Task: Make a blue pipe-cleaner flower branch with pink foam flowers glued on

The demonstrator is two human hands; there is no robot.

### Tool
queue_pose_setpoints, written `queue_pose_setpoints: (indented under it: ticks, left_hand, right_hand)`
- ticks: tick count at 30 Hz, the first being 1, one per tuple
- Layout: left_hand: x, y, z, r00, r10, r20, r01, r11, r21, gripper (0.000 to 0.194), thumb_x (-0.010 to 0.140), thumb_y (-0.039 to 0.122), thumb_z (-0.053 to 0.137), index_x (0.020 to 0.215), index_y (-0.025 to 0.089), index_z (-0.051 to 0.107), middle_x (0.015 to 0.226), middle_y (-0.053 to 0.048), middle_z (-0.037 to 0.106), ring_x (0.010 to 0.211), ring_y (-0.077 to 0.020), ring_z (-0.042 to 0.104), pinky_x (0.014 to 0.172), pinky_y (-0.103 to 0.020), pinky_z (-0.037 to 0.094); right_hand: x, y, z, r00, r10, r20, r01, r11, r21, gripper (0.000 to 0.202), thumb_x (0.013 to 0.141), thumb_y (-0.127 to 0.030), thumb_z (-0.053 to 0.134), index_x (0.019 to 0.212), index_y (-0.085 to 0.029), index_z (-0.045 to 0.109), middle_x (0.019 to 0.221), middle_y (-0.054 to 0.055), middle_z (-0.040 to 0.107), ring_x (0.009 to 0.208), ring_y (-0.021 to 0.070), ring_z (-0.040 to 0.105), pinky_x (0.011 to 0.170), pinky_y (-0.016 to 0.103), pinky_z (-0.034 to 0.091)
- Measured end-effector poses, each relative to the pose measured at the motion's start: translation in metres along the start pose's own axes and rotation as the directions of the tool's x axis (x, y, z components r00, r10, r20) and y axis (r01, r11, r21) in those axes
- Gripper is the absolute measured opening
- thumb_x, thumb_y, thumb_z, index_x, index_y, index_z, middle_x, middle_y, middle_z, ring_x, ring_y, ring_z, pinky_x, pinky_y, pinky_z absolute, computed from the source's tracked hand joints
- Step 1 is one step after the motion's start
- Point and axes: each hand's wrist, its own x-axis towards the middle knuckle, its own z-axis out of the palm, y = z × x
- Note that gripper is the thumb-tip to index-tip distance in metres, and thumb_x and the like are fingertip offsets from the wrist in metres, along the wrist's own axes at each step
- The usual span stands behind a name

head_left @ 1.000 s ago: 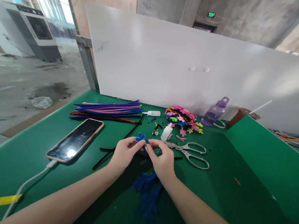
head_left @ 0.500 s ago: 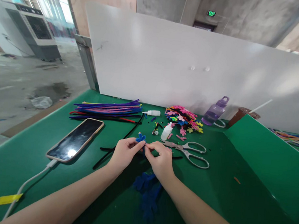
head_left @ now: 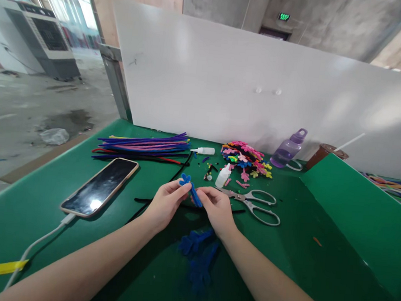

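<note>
Between my two hands is a blue pipe-cleaner flower [head_left: 185,180] with a fuzzy stem slanting down to the right. The fingers of my left hand [head_left: 168,201] pinch it just under the petals. My right hand [head_left: 217,210] has its thumb and fingers closed at the stem's lower end. Below them on the green table lie several more blue pipe-cleaner pieces [head_left: 196,258], in shadow. A black pipe cleaner [head_left: 239,211] runs crosswise behind my hands. Scissors [head_left: 248,199] rest just beyond my right hand, with the blade tips partly hidden.
Long pipe cleaners [head_left: 144,146] lie in a bundle at the back left, above a phone [head_left: 101,186] on a cable. Two glue bottles [head_left: 223,177] and a colourful flower pile [head_left: 245,159] sit centrally. A purple bottle [head_left: 286,151] and brown cup [head_left: 323,154] stand by the white partition.
The blue flower has tilted left and its stem now shows between my hands. My left hand has shifted slightly left, and my right fingers have moved down to the stem's end.
</note>
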Motion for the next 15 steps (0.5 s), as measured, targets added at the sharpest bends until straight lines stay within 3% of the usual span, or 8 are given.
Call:
queue_pose_setpoints:
  ticks: [3,6,15]
  left_hand:
    - [-0.0016,0.0017,0.0014,0.988,-0.056,0.143,0.063,0.997,-0.046,0.017,0.076,0.026,0.065,0.068,0.012,0.061,0.056,0.001,0.054,0.052,-0.0082,0.050,0.054,-0.022,0.042]
    - [-0.0027,0.0028,0.0023,0.976,-0.078,0.203,0.082,0.997,-0.013,0.022,0.079,0.028,0.061,0.064,0.012,0.059,0.051,0.001,0.052,0.048,-0.0092,0.049,0.051,-0.023,0.041]
    - [-0.0034,0.0045,0.0003,0.994,0.041,0.103,-0.061,0.978,0.197,0.016,0.074,0.027,0.067,0.070,0.012,0.062,0.064,0.001,0.053,0.061,-0.0076,0.044,0.062,-0.021,0.037]
  right_hand:
    - [-0.0022,-0.0018,0.0020,0.988,0.044,0.148,-0.055,0.996,0.069,0.021,0.077,-0.036,0.062,0.073,-0.016,0.068,0.064,0.002,0.065,0.061,0.0135,0.059,0.064,0.027,0.047]
    - [-0.0035,-0.0006,0.0023,0.972,0.093,0.216,-0.125,0.983,0.137,0.024,0.079,-0.037,0.060,0.074,-0.015,0.069,0.062,0.002,0.063,0.057,0.0118,0.056,0.059,0.025,0.044]
    - [0.0001,0.0066,-0.0029,0.980,0.104,0.170,-0.130,0.980,0.152,0.017,0.072,-0.030,0.067,0.065,-0.015,0.063,0.054,-0.002,0.056,0.048,0.0086,0.048,0.049,0.022,0.038]
